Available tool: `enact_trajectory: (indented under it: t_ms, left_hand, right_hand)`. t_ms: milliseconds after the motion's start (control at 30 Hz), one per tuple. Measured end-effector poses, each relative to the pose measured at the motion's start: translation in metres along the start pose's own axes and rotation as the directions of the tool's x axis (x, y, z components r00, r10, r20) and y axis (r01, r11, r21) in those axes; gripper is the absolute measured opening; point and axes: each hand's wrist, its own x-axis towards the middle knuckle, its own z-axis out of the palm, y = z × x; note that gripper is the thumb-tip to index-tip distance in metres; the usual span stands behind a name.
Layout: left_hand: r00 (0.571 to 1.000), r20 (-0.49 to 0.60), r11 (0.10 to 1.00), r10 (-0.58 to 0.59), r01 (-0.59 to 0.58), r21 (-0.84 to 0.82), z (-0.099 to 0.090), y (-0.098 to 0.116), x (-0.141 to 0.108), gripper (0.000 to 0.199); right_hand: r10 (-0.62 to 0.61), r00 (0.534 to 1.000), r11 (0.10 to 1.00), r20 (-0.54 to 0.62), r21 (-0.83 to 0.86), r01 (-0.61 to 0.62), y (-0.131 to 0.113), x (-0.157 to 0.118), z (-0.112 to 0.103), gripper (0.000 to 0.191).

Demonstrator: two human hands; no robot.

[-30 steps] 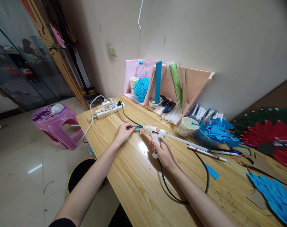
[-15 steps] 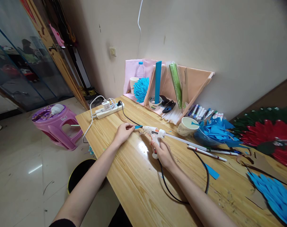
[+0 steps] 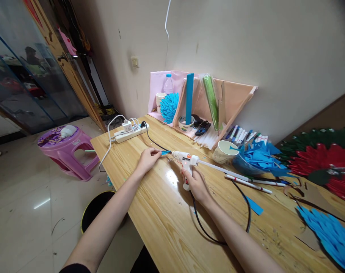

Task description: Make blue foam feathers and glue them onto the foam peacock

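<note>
My right hand [image 3: 199,184] is wrapped round the handle of a white hot glue gun [image 3: 186,161], a long glue stick [image 3: 222,169] jutting from its back end. Between the fingertips of my left hand [image 3: 148,160] is a small blue paper piece [image 3: 166,152], pinched at one end. The gun's nozzle points left and meets or nearly meets the far end of that piece; I cannot tell if they touch. Thin glue strings hang below the nozzle. The gun's black cord [image 3: 202,227] loops across the table by my right forearm.
A power strip [image 3: 132,134] lies at the table's far left corner. Behind the gun stand a paper cup [image 3: 225,152] and a bowl of blue paper pieces [image 3: 250,161]. Markers [image 3: 254,185] lie to the right, near a blue petalled piece [image 3: 328,235]. A bin [image 3: 97,206] is on the floor.
</note>
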Motion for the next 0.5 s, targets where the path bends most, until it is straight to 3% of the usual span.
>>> enact_trajectory:
  t_ms: [500]
  left_hand:
    - [1.0,0.016,1.0,0.02,-0.021,0.011,0.0007,-0.0007,-0.0007,0.02]
  right_hand:
    - [-0.003,1.0,0.998,0.018,0.058,0.002,-0.0017,-0.001,-0.0009,0.033]
